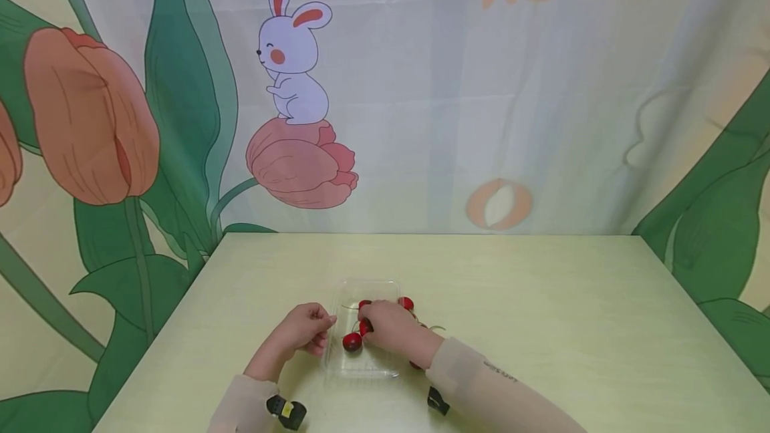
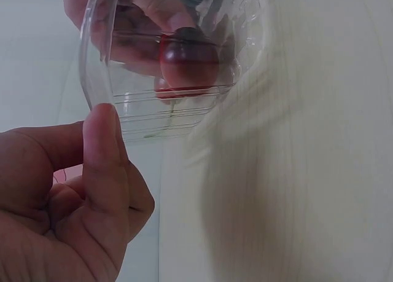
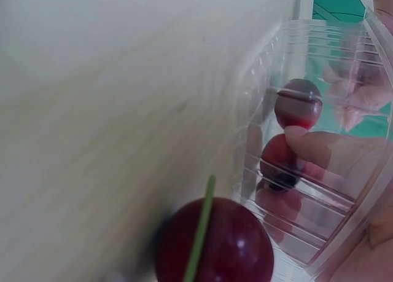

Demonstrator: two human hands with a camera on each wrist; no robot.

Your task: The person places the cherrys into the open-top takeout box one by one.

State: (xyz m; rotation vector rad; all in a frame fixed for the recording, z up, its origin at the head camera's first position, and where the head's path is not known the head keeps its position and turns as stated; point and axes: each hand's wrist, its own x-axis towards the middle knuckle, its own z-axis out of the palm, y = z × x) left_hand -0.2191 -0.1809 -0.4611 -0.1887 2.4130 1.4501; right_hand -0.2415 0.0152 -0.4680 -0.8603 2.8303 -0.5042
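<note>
A clear plastic container (image 1: 375,367) stands on the table in front of me. My left hand (image 1: 305,328) pinches its left rim between thumb and finger, as the left wrist view shows. Reaching into the container, my right hand (image 1: 394,327) holds a dark red cherry (image 3: 279,159) in its fingertips, low over the bottom. Just beside that one lies another cherry (image 1: 352,342) inside the container. A further cherry (image 1: 364,303) shows near the back, partly hidden by the right hand.
Outside the container, to its right, several cherries with green stems lie on the table (image 1: 541,299); one cherry (image 1: 406,303) is by the back right corner. A large cherry (image 3: 215,245) with its stem appears close in the right wrist view. Behind the table hangs a printed curtain (image 1: 409,119).
</note>
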